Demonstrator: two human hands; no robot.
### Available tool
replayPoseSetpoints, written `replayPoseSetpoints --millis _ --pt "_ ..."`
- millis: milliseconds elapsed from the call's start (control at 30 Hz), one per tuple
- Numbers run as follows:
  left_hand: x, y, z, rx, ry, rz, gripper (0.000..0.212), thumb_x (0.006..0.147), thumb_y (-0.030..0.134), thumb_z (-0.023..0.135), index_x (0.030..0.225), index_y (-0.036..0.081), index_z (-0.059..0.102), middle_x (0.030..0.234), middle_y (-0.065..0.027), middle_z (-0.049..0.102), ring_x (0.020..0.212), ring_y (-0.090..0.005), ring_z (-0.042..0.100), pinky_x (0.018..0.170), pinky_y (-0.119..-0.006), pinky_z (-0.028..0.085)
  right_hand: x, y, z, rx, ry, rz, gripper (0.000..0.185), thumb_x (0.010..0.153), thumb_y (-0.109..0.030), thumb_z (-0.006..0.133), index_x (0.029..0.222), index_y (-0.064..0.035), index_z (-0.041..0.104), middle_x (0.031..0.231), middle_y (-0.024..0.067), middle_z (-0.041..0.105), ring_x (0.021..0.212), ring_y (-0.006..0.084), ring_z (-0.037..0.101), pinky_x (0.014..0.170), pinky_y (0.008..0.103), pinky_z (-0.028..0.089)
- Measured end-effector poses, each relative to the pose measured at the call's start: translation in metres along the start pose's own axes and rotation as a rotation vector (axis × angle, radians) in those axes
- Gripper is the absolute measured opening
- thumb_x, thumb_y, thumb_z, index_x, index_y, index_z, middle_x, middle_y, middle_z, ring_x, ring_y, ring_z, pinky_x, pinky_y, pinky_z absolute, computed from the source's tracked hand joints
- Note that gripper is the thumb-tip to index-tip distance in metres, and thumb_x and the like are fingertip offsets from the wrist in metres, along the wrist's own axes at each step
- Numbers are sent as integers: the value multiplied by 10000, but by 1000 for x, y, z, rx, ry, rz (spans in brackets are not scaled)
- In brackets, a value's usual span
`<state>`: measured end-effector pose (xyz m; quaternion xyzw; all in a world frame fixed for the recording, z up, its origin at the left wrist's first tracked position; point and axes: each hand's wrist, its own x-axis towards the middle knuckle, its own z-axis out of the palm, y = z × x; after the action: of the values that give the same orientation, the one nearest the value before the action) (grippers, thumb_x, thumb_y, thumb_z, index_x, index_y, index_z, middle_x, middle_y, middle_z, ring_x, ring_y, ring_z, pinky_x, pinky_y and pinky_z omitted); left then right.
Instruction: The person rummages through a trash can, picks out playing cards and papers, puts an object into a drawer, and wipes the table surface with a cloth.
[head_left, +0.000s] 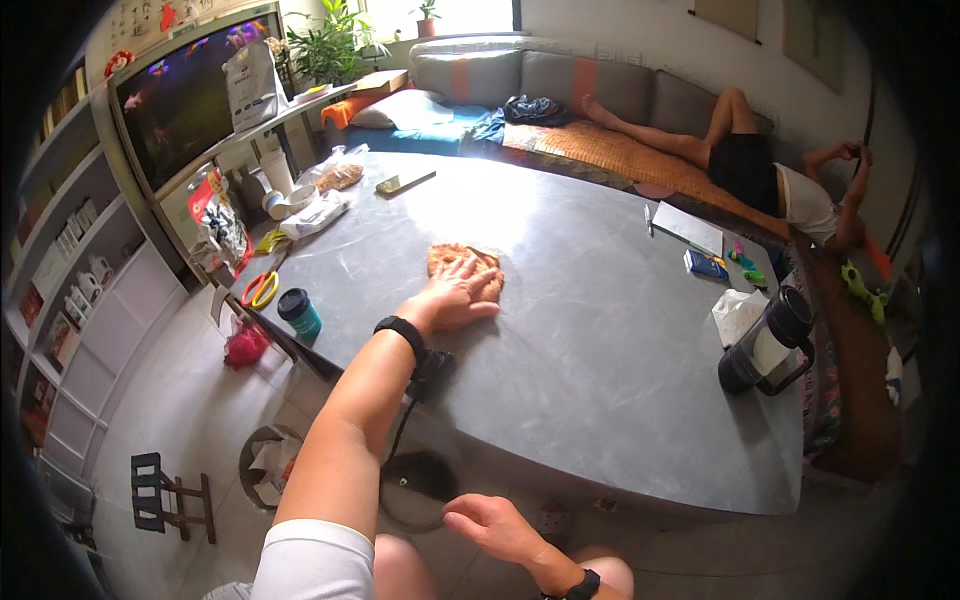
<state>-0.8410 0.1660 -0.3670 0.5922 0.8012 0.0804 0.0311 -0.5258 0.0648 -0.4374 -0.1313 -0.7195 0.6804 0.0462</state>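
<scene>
My left hand (457, 292) lies palm down, fingers spread, on an orange-brown cloth (486, 259) on the grey table (585, 337). The palm hides part of the cloth. Below the table's near edge, my right hand (499, 525) hovers over my lap, its fingers loosely bent and nothing visible in it. A black plug or adapter with a cable (431, 373) is by the near edge, beside my left wrist. Left of my forearm stand a teal cup with a black lid (300, 313) and orange-and-yellow scissors (261, 290).
At the right stands a dark pitcher (765, 345) near a white plastic bag (739, 315), a small blue box (705, 264) and paper (688, 227). A phone (406, 182), bags and cups line the far left. Another person (750, 169) lies on the sofa. A bin (271, 465) stands below.
</scene>
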Motion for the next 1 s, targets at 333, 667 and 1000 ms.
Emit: replayPoseSetpoints --millis 333,667,1000 --pt "-9 -28 3 142 62 -280 801 839 654 369 1362 47 351 1369 -359 263 1302 -448 250 1079 -457 196 12 1 -2 46 16 0 222 864 -198 596 976 -9 625 757 61 630 660 115 555 618 259 459" --pt "-107 18 11 224 57 -375 715 862 633 319 1398 160 325 1385 -269 326 1292 -391 305 1053 -421 222 19 6 13 41 18 -53 216 850 -184 605 964 -5 639 789 90 662 699 138 605 654 271 481" --pt "-100 0 18 -89 457 -355 354 790 384 650 1052 147 626 945 -207 580 835 -359 582 769 -431 450 25 8 19 105 88 -143 186 853 -157 601 934 6 638 763 76 659 687 127 610 644 263 482"
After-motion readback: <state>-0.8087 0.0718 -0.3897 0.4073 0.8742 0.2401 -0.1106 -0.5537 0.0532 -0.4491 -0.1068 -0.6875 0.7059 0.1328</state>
